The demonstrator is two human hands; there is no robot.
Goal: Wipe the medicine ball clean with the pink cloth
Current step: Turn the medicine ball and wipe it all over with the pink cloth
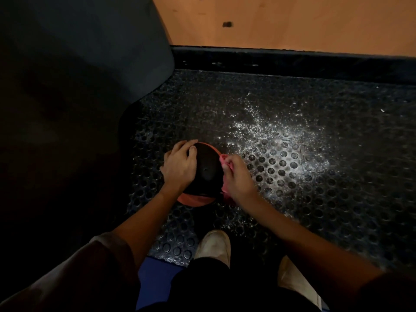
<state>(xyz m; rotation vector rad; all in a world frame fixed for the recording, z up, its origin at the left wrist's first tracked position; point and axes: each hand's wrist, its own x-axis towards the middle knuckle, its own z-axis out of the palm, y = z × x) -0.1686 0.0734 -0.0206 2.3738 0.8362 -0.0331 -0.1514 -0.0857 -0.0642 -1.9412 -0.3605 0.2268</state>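
A black medicine ball [206, 170] with orange panels sits on a dark studded rubber mat [337, 199] just ahead of my feet. My left hand [180, 164] rests on the ball's left side, fingers curved over its top edge. My right hand [237, 176] grips the bunched pink cloth [225, 174] and presses it against the ball's right side. Most of the cloth is hidden under that hand; pink bits show above and below the fingers.
White powder [281, 140] is scattered over the mat right of the ball. A large dark padded object [78, 86] fills the left. A black raised edge [292, 61] borders the mat in front of an orange wall. My shoes [213, 246] stand close below the ball.
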